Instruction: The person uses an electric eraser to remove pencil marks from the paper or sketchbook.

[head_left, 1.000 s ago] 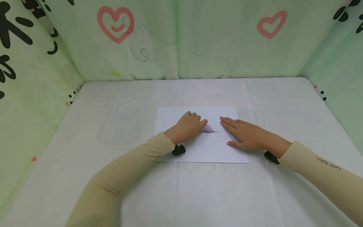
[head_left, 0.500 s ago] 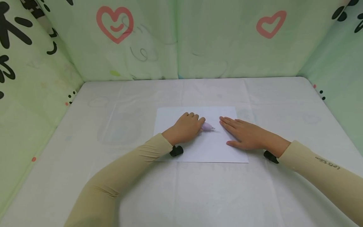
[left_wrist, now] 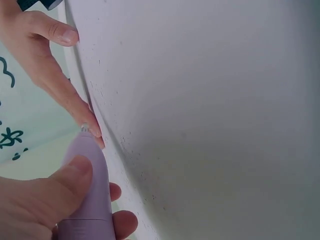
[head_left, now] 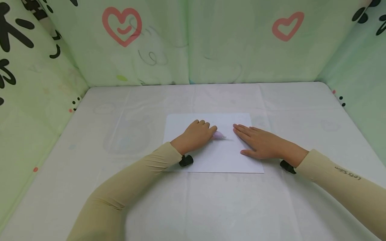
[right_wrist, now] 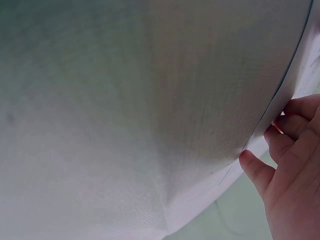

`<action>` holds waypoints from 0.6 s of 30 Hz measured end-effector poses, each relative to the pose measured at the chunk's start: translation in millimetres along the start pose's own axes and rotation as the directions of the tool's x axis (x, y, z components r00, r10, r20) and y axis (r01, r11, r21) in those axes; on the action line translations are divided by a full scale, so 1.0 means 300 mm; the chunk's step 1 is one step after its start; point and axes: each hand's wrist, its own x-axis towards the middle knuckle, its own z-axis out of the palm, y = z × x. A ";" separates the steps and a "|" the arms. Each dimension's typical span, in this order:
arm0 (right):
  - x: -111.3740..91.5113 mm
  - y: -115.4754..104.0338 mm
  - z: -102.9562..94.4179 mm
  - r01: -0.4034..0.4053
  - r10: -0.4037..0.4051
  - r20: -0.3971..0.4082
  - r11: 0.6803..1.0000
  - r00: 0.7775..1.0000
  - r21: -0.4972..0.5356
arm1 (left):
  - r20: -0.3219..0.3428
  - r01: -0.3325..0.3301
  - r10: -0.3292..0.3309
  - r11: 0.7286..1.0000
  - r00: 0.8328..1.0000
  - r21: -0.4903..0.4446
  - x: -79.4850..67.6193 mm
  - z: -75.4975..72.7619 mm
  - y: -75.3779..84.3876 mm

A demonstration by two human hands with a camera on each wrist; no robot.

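My left hand (head_left: 195, 136) holds a lavender electric eraser (head_left: 217, 135) over a white sheet of paper (head_left: 224, 159). Its small tip points right, close to a faint grey line (head_left: 230, 139) on the sheet; whether it touches the paper cannot be told. In the left wrist view the thumb lies on top of the eraser's body (left_wrist: 89, 180), with fingertips curled round its far side. My right hand (head_left: 260, 143) rests flat on the right part of the paper, fingers straight and the thumb spread. From the right wrist, its fingertips (right_wrist: 252, 162) show against the paper.
A white cloth covers the table (head_left: 193, 207) under the sheet. Green printed curtains (head_left: 226, 50) enclose the back and both sides. Black wrist cameras, such as the left one (head_left: 186, 161), hang beneath both wrists. Small dark specks (left_wrist: 127, 145) dot the paper.
The left hand and the eraser have shifted slightly left, the tip moving a little back from the faint line. The right hand stays in place.
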 end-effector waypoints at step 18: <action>0.003 0.002 0.003 0.001 -0.001 -0.002 1.000 1.000 -0.010 | 0.049 -0.054 0.051 0.997 0.997 0.047 0.016 0.009 0.008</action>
